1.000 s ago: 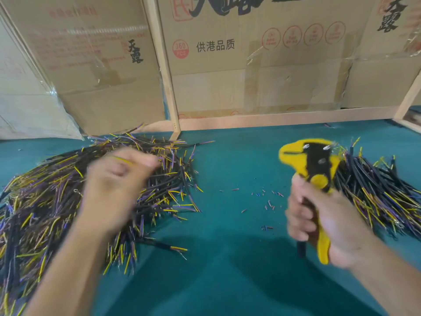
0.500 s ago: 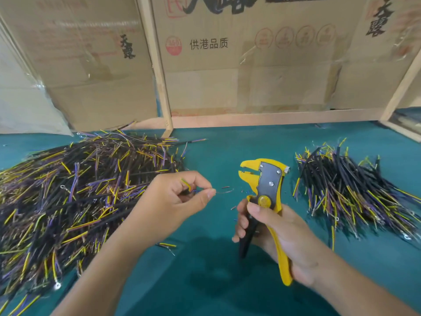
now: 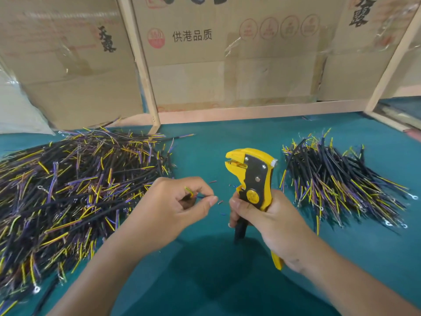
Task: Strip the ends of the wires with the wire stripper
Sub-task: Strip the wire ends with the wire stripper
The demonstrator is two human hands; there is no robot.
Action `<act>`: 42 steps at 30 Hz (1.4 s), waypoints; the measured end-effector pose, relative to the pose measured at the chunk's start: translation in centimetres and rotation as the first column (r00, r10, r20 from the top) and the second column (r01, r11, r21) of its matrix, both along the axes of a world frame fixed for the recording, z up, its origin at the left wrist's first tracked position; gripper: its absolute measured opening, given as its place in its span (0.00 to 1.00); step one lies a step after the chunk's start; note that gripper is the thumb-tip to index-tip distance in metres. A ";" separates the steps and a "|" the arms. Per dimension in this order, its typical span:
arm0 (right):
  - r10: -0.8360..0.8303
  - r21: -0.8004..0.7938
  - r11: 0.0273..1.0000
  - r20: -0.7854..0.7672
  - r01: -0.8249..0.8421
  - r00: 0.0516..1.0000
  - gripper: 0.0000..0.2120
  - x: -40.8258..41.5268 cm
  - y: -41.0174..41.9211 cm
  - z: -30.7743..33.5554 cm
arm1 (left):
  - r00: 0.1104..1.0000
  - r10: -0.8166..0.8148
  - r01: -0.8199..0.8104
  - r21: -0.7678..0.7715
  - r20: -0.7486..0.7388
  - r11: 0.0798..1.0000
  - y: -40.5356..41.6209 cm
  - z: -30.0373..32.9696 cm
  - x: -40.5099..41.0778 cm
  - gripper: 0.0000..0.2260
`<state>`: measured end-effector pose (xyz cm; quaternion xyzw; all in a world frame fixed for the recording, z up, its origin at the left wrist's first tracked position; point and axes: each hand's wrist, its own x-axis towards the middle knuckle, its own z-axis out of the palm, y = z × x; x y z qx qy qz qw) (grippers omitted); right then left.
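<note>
I have the left hand (image 3: 173, 201) pinching a short wire (image 3: 192, 194) between thumb and fingers, its yellow and purple ends poking out toward the wire stripper (image 3: 252, 179). The right hand (image 3: 268, 222) grips the stripper's handles, head upright, its mouth facing left and slightly parted, just beside the wire tip but not touching. Between the big wire pile (image 3: 75, 192) on the left and the smaller pile (image 3: 337, 181) on the right lies an open strip of green desk (image 3: 211, 281), dotted with insulation scraps (image 3: 220, 202). Cardboard boxes (image 3: 227, 65) and a wooden rail (image 3: 262, 112) close the far edge. Compared with half a second ago, the hands sit closer together, and the stripper stands straighter.
</note>
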<state>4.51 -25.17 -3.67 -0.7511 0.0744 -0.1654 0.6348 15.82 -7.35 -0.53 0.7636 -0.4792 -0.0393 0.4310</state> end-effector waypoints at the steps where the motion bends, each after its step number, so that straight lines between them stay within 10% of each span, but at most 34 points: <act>1: 0.003 -0.001 1.000 -0.003 -0.003 1.000 0.16 0.0 -0.1 0.1 | 1.000 -0.006 0.006 -0.001 0.000 1.000 0.1 0.0 0.0 0.11; 34: 0.034 0.199 0.979 0.030 -0.039 0.999 0.08 0.1 -1.1 0.3 | 0.993 0.036 -0.065 -0.257 -0.116 0.964 1.1 2.1 0.0 0.09; 42: 0.282 0.709 0.670 0.030 -0.219 0.959 0.13 0.2 -0.8 0.6 | 0.949 0.116 -0.204 -0.291 -0.292 0.935 0.0 1.3 -0.2 0.09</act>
